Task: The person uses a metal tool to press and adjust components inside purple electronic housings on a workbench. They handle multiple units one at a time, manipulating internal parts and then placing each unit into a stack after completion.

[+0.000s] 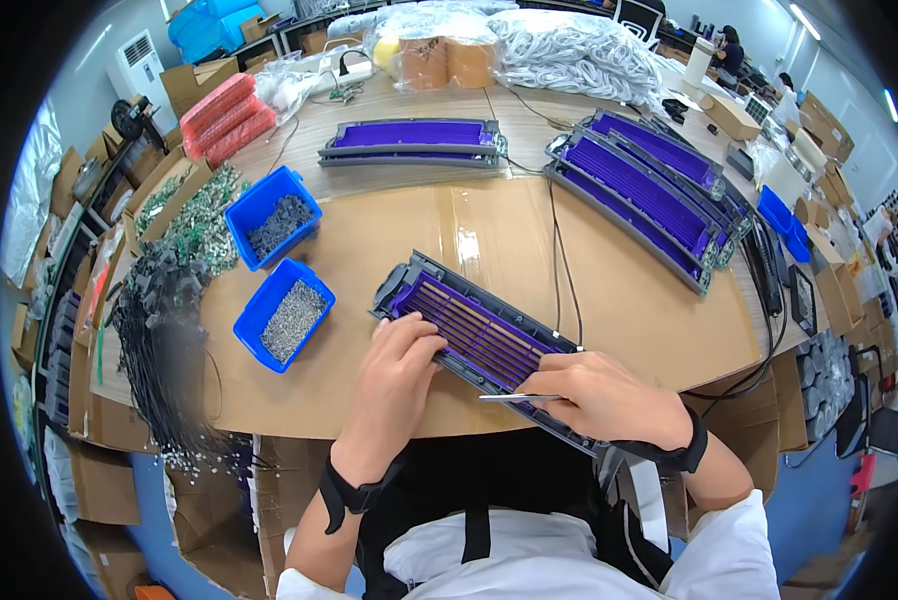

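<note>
Honestly, left hand holds the purple frame, right hand grips a metal tool at its near edge; slipping could scratch it.

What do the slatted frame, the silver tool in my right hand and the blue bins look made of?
Slatted frame: probably plastic, grey and purple, matte and moulded-looking. Silver tool: likely metal, judging by its bright sheen. Blue bins: apparently plastic, smooth and evenly coloured.
</note>
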Demonstrator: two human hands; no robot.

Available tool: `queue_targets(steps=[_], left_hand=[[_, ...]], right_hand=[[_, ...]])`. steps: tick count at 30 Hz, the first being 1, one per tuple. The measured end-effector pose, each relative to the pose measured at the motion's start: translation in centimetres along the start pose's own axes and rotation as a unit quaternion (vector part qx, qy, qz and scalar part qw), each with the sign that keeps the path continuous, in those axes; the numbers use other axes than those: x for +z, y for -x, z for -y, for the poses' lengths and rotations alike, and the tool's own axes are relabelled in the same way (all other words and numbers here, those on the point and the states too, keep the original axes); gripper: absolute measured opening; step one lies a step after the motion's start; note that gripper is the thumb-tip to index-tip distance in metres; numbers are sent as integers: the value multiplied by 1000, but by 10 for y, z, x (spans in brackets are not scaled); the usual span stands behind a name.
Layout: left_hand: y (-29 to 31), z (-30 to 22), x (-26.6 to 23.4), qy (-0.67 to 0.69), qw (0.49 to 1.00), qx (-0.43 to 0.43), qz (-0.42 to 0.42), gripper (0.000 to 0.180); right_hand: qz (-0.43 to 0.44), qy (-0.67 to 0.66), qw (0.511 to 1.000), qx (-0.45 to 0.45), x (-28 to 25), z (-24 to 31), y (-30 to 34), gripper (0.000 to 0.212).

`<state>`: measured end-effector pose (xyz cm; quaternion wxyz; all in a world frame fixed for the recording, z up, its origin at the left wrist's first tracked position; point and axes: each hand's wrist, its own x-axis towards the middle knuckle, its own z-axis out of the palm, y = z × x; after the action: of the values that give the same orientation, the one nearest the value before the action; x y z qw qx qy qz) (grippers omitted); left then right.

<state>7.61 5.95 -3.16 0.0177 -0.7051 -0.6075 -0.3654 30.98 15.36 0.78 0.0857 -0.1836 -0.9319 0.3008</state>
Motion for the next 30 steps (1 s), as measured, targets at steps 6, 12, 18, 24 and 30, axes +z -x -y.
queue_targets(steps=[6,12,18,24,30], left_hand=[[5,-2,7,16,1000,-1,0,27],[12,-4,8,0,999,20,-26,18],[16,-6,10,-6,999,18,-40,19],[16,-8,11,-11,998,27,-54,24],[16,-16,14,10,997,40,-72,26]], right_hand=[[-18,19,999,31,1,-5,19,25],[-39,-15,999,2,-4,-6,24,28],[-31,-28,999,9,-6,-10,22,26],[-27,23,998,49,-5,-8,22,25],[-10,-10,999,49,-11,-5,21,27]])
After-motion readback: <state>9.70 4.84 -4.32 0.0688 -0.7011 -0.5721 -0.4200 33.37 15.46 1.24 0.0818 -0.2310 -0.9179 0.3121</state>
